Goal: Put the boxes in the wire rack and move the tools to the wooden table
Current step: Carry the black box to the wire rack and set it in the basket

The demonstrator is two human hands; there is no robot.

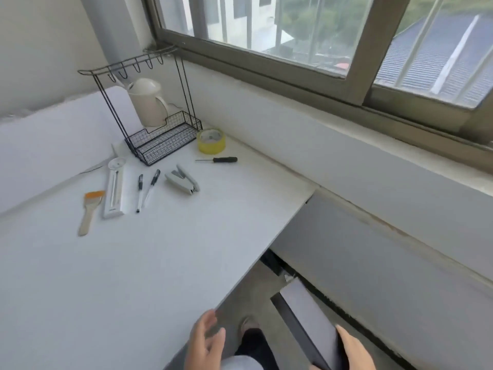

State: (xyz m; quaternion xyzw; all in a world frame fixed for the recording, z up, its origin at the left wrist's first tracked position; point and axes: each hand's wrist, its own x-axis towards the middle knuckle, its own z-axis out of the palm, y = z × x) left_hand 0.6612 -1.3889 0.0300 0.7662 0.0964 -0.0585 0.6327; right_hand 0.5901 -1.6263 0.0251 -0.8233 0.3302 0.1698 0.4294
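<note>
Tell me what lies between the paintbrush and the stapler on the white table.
In the head view, between the paintbrush and the stapler lie a long white boxed item and two black pens.

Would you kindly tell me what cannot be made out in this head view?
- Flat grey box: near end cut off by the bottom edge.
- Right hand: grip hidden behind the box, cropped.
- Cream kettle: base hidden by the black wire rack.
- No wooden table is in view.
</note>
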